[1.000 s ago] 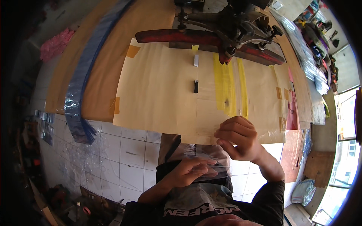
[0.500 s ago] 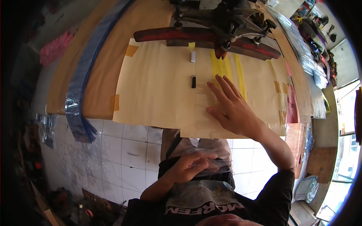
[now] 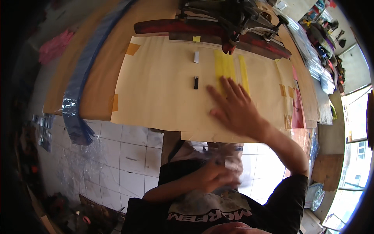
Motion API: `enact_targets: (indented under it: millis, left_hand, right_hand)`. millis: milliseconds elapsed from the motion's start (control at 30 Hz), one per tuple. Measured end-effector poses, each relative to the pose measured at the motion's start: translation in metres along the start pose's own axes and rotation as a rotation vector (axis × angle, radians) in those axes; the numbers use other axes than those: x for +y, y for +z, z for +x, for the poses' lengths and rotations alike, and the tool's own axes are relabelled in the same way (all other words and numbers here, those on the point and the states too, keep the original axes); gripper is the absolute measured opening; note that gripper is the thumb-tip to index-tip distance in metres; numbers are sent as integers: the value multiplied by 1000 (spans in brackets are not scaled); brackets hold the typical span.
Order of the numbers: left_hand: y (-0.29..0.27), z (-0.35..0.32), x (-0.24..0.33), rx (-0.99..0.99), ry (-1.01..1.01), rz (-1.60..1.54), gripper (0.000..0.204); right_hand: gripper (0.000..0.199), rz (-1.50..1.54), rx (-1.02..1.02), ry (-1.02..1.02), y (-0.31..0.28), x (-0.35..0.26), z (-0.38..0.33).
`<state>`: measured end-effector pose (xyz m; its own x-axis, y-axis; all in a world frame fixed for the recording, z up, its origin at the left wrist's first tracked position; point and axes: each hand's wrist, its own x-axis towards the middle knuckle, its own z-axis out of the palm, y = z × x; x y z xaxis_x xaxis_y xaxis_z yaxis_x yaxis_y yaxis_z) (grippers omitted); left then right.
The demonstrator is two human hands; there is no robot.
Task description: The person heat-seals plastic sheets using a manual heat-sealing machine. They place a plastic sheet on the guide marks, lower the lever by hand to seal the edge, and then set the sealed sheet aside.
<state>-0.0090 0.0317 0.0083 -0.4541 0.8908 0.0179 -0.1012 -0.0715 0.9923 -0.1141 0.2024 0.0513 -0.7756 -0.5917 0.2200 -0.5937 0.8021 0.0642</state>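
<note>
White floor tiles (image 3: 128,152) run below the near edge of a long wooden tabletop (image 3: 97,70), and the workshop around it is crowded with goods along the right side. A large sheet of tan paper (image 3: 163,85) covers most of the tabletop and is held down with small orange tape tabs (image 3: 133,48) at its left corners. At the far edge sits a dark metal machine (image 3: 233,15) on a long red bar (image 3: 171,27). Two yellow strips (image 3: 224,66) run down the paper below the machine, toward the middle. Just left of them lie a small white piece (image 3: 196,57) and, nearer the person, a small black piece (image 3: 196,82), apart from each other.

The right hand (image 3: 235,109) lies flat on the paper toward its near right part, palm down, fingers spread and holding nothing; its fingertips reach the lower ends of the yellow strips, and the black piece is near its index finger without touching it. The left hand (image 3: 216,175) is held off the tabletop, in front of the person's dark shirt, with its grip curled around something clear (image 3: 233,163) and blurred; what exactly it is cannot be told.

A long blue plastic strip (image 3: 74,97) runs along the left edge of the tabletop and hangs off the near left corner. A pink cloth (image 3: 54,45) lies beyond the left edge.
</note>
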Motion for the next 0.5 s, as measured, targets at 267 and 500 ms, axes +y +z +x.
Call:
enact_targets:
  millis: [267,500]
  left_hand:
    - [16,-44,-19,-289,31,-15,30]
    - [20,-44,-29,-167,137,-98,32]
  right_hand:
    - [45,80,249,140,1,41,11]
    - [43,461,-81,186,-8,62,33]
